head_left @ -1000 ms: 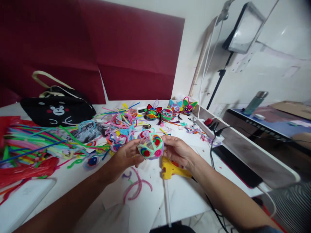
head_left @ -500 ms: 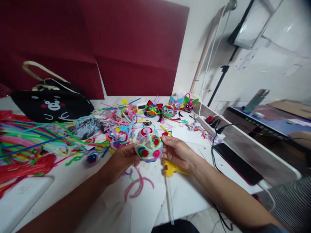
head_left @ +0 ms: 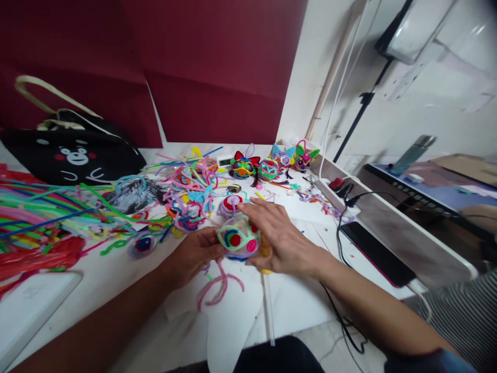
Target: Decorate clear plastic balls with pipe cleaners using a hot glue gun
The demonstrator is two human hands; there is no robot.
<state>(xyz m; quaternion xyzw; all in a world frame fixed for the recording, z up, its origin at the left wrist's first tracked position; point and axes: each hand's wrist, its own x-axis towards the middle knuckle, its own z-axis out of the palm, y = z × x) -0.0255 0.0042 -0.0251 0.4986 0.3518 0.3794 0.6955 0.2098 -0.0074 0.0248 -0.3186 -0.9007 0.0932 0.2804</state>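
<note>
My left hand (head_left: pixel 193 254) is shut on a small ball (head_left: pixel 237 238) wound from green, pink and red pipe cleaners, held just above the white table (head_left: pixel 298 305). My right hand (head_left: pixel 281 235) lies palm down beside the ball with fingers spread, the fingertips reaching over it toward a red and purple coil (head_left: pixel 232 203). A yellow glue gun (head_left: pixel 266 248) is almost wholly hidden under that hand. A loose pink pipe cleaner (head_left: pixel 219 286) lies below the ball.
A tangle of coloured pipe cleaners (head_left: pixel 190 191) and long straight ones (head_left: pixel 46 217) fill the left. Three finished figures (head_left: pixel 267 170) stand at the back. A black bear bag (head_left: pixel 73 155) sits far left; a phone (head_left: pixel 378 254) and cables lie right.
My right hand has let go of the ball's right side and spread flat over the glue gun, fingers stretching forward. The ball has sunk slightly in my left hand; the view tilted down.
</note>
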